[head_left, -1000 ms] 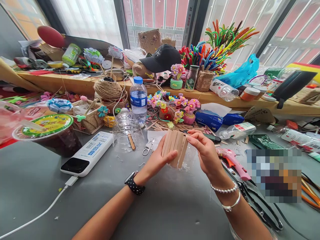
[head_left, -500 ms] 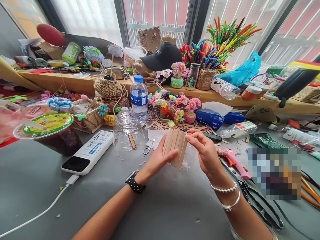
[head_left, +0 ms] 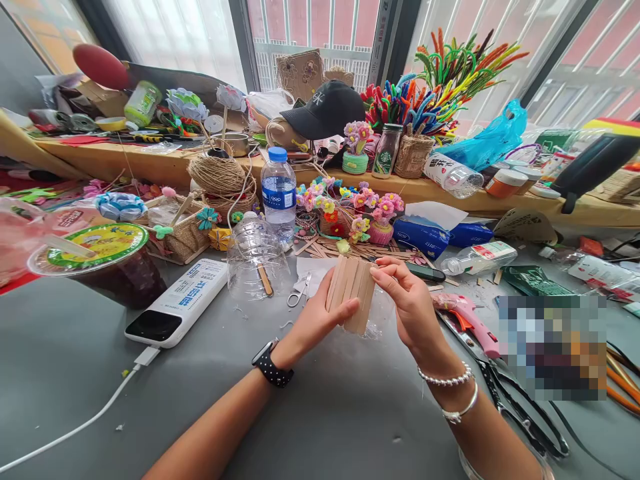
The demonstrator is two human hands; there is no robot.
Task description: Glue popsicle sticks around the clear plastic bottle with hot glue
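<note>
My left hand is closed around a small panel of wooden craft sticks set side by side, its thumb lying across the front. At the panel's upper right edge, my right hand has its thumb and forefinger pinched together, touching the edge; whether a thin strand lies between the fingertips I cannot make out. Clear plastic shows behind the panel. Small white-handled scissors lie left of the panel, and a pink glue gun rests right of my right hand.
Large black-handled shears lie at the right. On the left stand a cup of dark drink and a white power bank with its cable. A cut clear bottle, a water bottle and loose craft sticks are behind my hands.
Both hands keep nearly the same pose at the stick panel. The whole view has shifted very slightly; nothing was let go or picked up.
</note>
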